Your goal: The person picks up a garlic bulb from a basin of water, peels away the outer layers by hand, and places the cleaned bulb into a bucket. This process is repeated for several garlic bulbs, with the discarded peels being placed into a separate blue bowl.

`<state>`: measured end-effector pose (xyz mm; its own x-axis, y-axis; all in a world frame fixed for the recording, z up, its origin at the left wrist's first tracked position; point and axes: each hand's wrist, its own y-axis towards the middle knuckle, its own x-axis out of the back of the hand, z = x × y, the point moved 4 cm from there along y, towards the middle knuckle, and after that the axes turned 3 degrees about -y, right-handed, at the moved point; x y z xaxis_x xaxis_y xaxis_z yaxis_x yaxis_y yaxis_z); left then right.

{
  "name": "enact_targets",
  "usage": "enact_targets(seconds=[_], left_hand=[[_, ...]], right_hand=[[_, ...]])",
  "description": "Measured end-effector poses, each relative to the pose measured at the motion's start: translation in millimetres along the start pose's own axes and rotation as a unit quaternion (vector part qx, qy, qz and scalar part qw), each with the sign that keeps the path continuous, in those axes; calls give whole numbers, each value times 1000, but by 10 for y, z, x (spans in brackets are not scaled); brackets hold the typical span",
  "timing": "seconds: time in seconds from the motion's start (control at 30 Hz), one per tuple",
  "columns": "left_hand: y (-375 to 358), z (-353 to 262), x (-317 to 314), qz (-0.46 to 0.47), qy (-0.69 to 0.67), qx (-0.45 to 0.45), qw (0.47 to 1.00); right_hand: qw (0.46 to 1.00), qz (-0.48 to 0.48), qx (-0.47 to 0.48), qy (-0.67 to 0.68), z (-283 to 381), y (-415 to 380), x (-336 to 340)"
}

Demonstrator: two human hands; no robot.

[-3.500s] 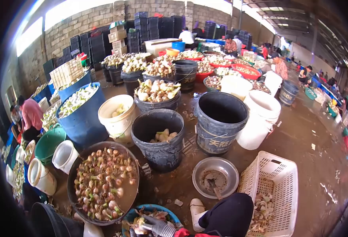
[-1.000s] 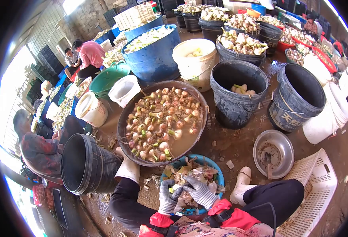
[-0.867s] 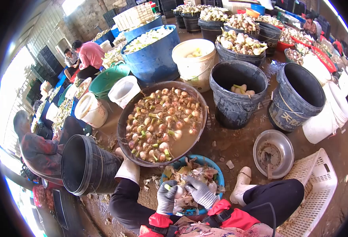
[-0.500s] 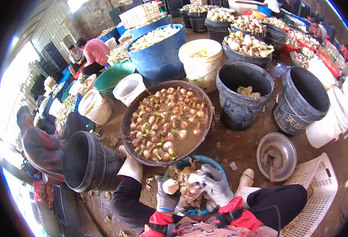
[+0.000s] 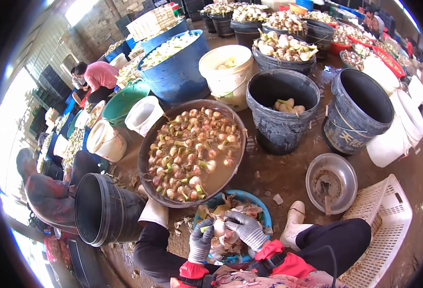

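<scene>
Both hands wear grey striped work gloves and meet over a blue basin (image 5: 268, 218) between the knees. My left hand (image 5: 201, 242) is closed around a pale garlic bulb (image 5: 219, 227) with a short green stem. From the other side, my right hand (image 5: 246, 228) pinches the same bulb, its fingertips at the skin. Loose peelings (image 5: 230, 247) fill the basin under the hands. Just beyond stands a wide dark tub (image 5: 143, 175) of unpeeled garlic bulbs (image 5: 192, 149) floating in brown water.
A black bucket (image 5: 107, 209) lies tilted at the left. Ahead are a dark bucket (image 5: 281, 127) with a few peeled bulbs and another dark bucket (image 5: 353, 129). To the right sit a metal bowl (image 5: 348, 185) and a white crate (image 5: 389, 216). People work farther back among heaped tubs.
My right hand has come in from the right and now grips the garlic bulb together with my left. The bulb has turned, showing its green stem. The view has shifted slightly.
</scene>
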<state>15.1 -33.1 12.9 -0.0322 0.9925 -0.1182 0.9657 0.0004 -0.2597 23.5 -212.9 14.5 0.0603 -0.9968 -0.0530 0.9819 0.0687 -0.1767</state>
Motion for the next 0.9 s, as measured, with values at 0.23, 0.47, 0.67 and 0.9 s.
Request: enact_targets(seconds=[0.23, 0.47, 0.67, 0.9], left_hand=[[-65, -404, -303, 52, 428, -248, 868], [-79, -344, -342, 90, 386, -245, 885], [-22, 80, 3, -63, -450, 138, 880], [176, 142, 1, -22, -476, 188, 859]], right_hand=[[987, -45, 16, -156, -39, 15, 16], [952, -67, 125, -273, -114, 21, -37], [932, 3, -64, 358, 40, 37, 126], [977, 46, -58, 198, -189, 36, 193]])
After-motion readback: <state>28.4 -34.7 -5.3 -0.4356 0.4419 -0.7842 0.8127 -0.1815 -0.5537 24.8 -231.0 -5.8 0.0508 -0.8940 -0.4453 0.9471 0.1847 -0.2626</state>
